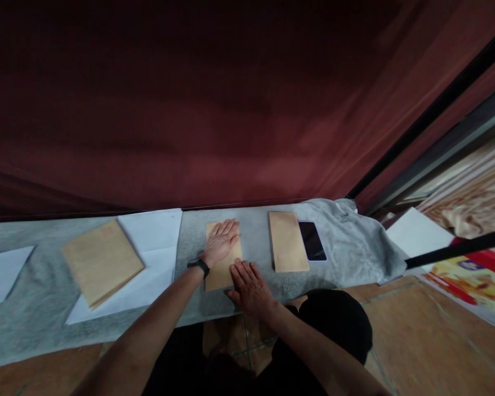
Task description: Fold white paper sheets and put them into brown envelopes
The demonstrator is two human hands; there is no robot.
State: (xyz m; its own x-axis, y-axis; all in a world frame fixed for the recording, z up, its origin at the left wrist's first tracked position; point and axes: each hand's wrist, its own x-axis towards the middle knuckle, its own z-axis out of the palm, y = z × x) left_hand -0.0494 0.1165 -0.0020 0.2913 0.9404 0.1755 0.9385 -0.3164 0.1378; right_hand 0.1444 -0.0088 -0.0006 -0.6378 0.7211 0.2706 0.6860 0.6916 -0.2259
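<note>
A brown paper envelope (219, 275) lies flat on the grey cloth right in front of me. Across its upper part rests my left hand (221, 240), palm down with the fingers stretched out; a dark band circles that wrist. My right hand (251, 286) lies flat at the envelope's lower right edge, its fingers extended and partly over the cloth. To the right sits another brown envelope (289, 242), possibly a small stack, with a dark-screened phone (312, 241) beside it.
At left, several larger brown envelopes (103, 264) lie on white paper sheets (154, 236); another white sheet (4, 275) is farther left. Grey cloth (346, 247) covers the narrow bench. A dark red curtain (231, 110) hangs behind. Black bars (429, 110) and a colourful box (474, 283) stand at right.
</note>
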